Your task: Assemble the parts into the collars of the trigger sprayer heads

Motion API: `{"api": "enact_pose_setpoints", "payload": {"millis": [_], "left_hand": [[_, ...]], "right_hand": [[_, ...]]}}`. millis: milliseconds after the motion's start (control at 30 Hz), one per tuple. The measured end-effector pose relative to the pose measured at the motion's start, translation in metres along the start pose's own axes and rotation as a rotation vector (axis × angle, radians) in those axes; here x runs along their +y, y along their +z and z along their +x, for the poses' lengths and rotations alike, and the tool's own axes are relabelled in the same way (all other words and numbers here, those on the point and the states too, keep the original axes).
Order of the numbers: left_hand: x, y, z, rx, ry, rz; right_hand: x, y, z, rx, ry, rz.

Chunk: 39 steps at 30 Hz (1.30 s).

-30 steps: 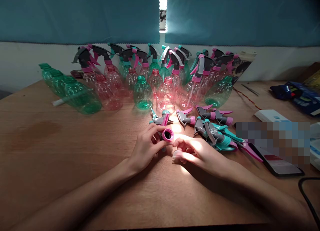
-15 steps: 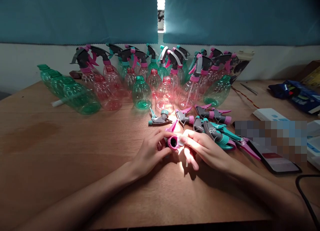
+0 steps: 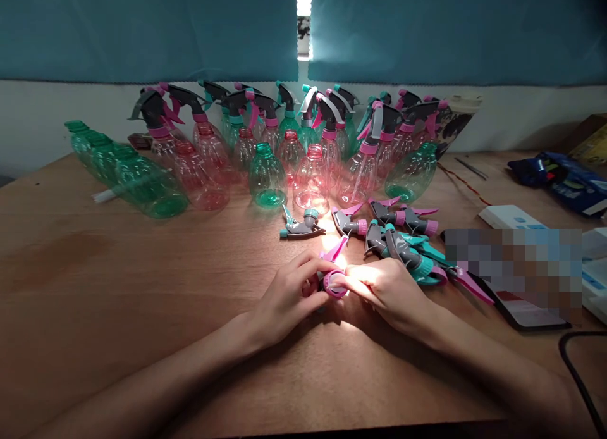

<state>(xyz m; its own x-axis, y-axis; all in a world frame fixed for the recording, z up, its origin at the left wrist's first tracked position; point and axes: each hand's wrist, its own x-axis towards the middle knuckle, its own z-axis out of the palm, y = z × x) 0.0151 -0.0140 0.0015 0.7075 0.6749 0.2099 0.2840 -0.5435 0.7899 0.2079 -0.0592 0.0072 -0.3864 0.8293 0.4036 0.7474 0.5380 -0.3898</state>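
Note:
My left hand (image 3: 291, 292) is closed around a spray trigger head (image 3: 336, 248), whose pink collar faces me. A small white disc (image 3: 336, 283) sits at the mouth of that collar. My right hand (image 3: 396, 295) has its thumb and fingertips pinched at the disc, partly covering it. Whether the disc lies flat inside the collar I cannot tell. Beyond my hands lies a grey and teal trigger head (image 3: 303, 226). Several more grey, pink and teal trigger heads (image 3: 410, 255) are heaped just past my right hand.
Behind stand several pink bottles (image 3: 312, 179) and green bottles (image 3: 268, 176), many with spray heads on. Green bottles (image 3: 147, 186) lean in a row at left. At right are a phone (image 3: 531, 312), a white power strip (image 3: 515, 217), a blue packet (image 3: 569, 186) and a black cable (image 3: 576, 363).
My right hand has brought the white disc from beside the pink collar onto its opening. The dark hole in the collar is now covered. The trigger head has shifted slightly right and nearer.

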Motion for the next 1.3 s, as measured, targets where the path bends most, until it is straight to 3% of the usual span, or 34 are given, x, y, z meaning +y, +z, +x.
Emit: {"api": "enact_pose_setpoints", "payload": {"millis": [133,233,367,533,1100,1300], "left_hand": [[0.004,-0.001,0.001,-0.024,-0.016,-0.002],[0.005,-0.001,0.002,-0.006,-0.021,-0.012],[0.005,-0.001,0.002,0.006,-0.004,-0.037],[0.003,0.0,0.001,0.012,0.013,-0.024],[0.001,-0.001,0.0,0.006,0.093,0.081],[0.001,0.0,-0.001,-0.017,0.105,0.102]], "right_hand": [[-0.001,-0.003,0.0,0.114,0.054,-0.059],[-0.004,-0.008,0.001,0.274,0.1,0.054],[-0.009,-0.013,0.001,0.335,0.068,0.226],[-0.01,-0.018,-0.003,0.25,-0.084,0.308],[-0.012,-0.018,-0.001,0.019,-0.141,0.306],[-0.013,-0.015,-0.001,-0.002,-0.117,0.357]]}}
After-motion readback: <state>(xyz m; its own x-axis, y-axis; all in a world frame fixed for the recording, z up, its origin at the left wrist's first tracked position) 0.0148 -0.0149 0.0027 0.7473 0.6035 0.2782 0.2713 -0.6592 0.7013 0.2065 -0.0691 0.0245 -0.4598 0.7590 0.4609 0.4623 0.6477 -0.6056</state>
